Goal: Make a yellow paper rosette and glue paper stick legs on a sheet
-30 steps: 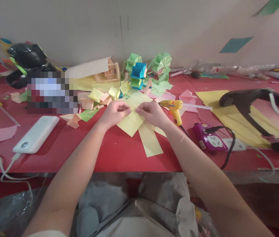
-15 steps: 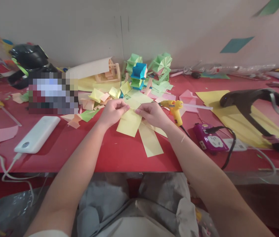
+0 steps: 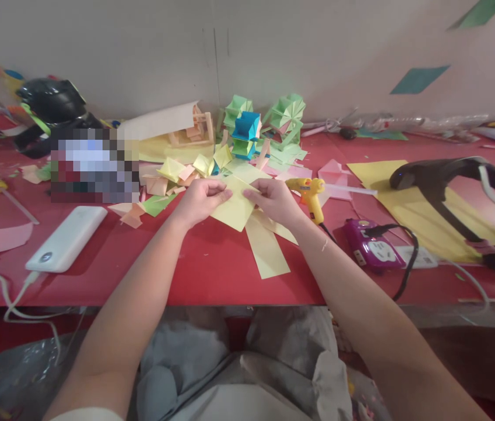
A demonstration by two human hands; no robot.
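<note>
A pale yellow paper sheet (image 3: 235, 209) is held just above the red table (image 3: 194, 269), near its middle. My left hand (image 3: 201, 199) pinches the sheet's left upper edge and my right hand (image 3: 276, 199) pinches its right upper edge. Yellow paper strips (image 3: 267, 251) lie on the table under and in front of the sheet. Beyond my hands lies a heap of small folded yellow, peach and green pieces (image 3: 177, 172). Green and blue folded paper models (image 3: 247, 126) stand at the back by the wall.
A yellow glue gun (image 3: 311, 196) lies right of my right hand, its cord running to a purple power strip (image 3: 372, 248). A white power bank (image 3: 66, 238) sits at the left. A black stand (image 3: 444, 181) rests on yellow sheets at the right. A black helmet-like object (image 3: 49, 102) is back left.
The yellow sheet has been drawn up and folded shorter between my hands, its lower edge now farther from me. Both hands stayed in nearly the same place.
</note>
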